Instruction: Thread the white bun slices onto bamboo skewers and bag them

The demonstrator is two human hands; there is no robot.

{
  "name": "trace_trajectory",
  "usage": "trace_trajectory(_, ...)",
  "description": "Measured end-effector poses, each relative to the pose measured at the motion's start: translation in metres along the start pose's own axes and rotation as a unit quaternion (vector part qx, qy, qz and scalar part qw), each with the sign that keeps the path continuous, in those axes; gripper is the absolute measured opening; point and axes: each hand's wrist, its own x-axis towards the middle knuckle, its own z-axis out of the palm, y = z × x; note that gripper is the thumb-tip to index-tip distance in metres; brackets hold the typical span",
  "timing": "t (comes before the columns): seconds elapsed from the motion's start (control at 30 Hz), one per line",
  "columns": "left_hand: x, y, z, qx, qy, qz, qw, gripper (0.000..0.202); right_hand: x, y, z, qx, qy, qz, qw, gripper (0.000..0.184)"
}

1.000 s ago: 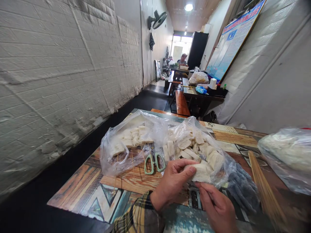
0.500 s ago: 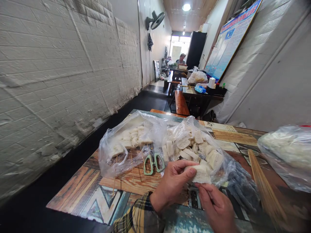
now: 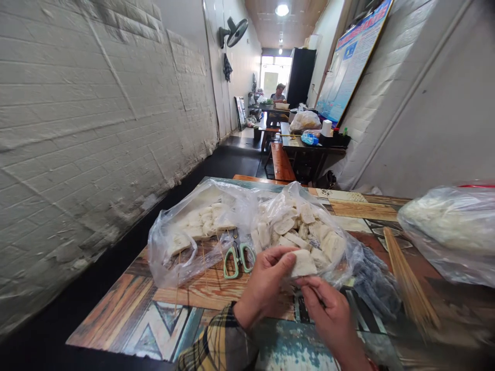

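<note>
My left hand [image 3: 266, 275] is closed on a pale, spongy slice [image 3: 303, 264] that looks like tofu, thumb on top. Just below that slice, my right hand [image 3: 328, 309] is pinched on a thin stick, probably a bamboo skewer, mostly hidden by the fingers. Behind both hands, a clear plastic bag [image 3: 350, 252] lies open around a heap of similar pale pieces [image 3: 297, 226]. To the left, another clear bag [image 3: 160, 252] partly covers skewered pieces [image 3: 203, 219], their sticks pointing toward me. Green-handled scissors [image 3: 231, 263] lie between that bag and my left hand.
A bundle of bamboo skewers [image 3: 408, 278] lies right of a dark crumpled bag [image 3: 375, 283]. A full clear bag [image 3: 452, 232] sits at the table's right. Farther back are a bench [image 3: 282, 162], a loaded table [image 3: 286, 129] and a seated person [image 3: 278, 94].
The view has shifted slightly, so everything sits a little farther left. Both hands keep their grip at the slice, which now appears more tilted, its face turned more toward me.
</note>
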Motion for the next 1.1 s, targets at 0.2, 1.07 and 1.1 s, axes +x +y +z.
trace_trajectory(0.2,0.005,-0.004,-0.001,0.002,0.005,0.014,1.0,0.035,0.004,-0.001,-0.003,-0.018,-0.018,-0.05,0.998,0.032)
trace_trajectory(1.07,0.042,-0.015,-0.027,0.562,0.092,0.353,0.742,0.026,0.026,0.016,-0.015,0.294,0.186,0.174,0.921,0.045)
trace_trajectory(1.1,0.043,-0.014,-0.027,0.593,0.089,0.355,0.717,0.028,0.026,0.015,-0.015,0.293,0.185,0.173,0.922,0.045)
